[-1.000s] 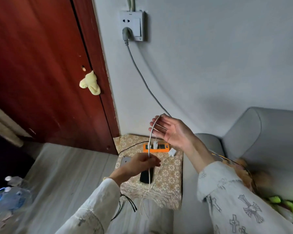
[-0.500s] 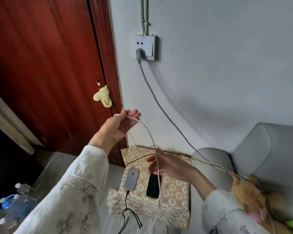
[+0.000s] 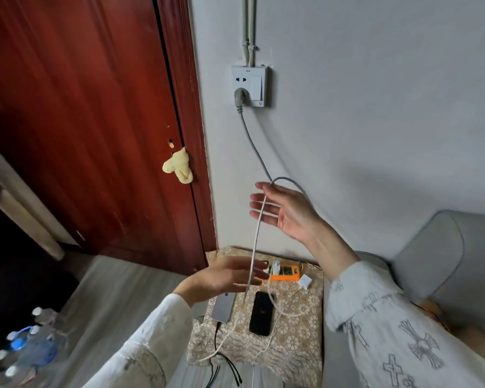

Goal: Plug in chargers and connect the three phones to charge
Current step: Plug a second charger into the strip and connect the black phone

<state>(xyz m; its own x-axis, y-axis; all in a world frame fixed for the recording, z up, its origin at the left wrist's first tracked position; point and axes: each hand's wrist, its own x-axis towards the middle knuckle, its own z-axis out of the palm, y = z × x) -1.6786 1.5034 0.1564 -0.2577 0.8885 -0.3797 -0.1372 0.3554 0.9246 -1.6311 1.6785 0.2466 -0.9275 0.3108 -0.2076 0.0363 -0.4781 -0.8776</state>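
On the small cloth-covered table (image 3: 291, 343) below the hands, going from left to right, a silver phone (image 3: 224, 307) lies face down with a dark cord at its near end, and just beside it a black phone (image 3: 261, 313) lies face up; both have their long axis running roughly away from the viewer toward the wall, near ends tipped slightly leftward. A third phone does not show. Above the silver phone the left hand (image 3: 224, 277) hovers flat, fingers spread and a little blurred, with the white cable (image 3: 256, 236) passing by its fingertips; whether it actually pinches the cable I cannot tell. The cable rises nearly upright from there, loops over the spread fingers of the right hand (image 3: 284, 210), which is raised with palm open rather than closed on it, and falls back toward the table, its loose lengths trailing over the near edge. Behind the phones sits an orange power strip (image 3: 284, 273) with a white charger (image 3: 276, 266) plugged in, and another white adapter (image 3: 305, 282) lies just right of it. The step in hand appears to be untangling the cable to find its free end; next, that connector probably has to be found, pinched, turned in line with the black phone's long axis, and pushed into its near end.
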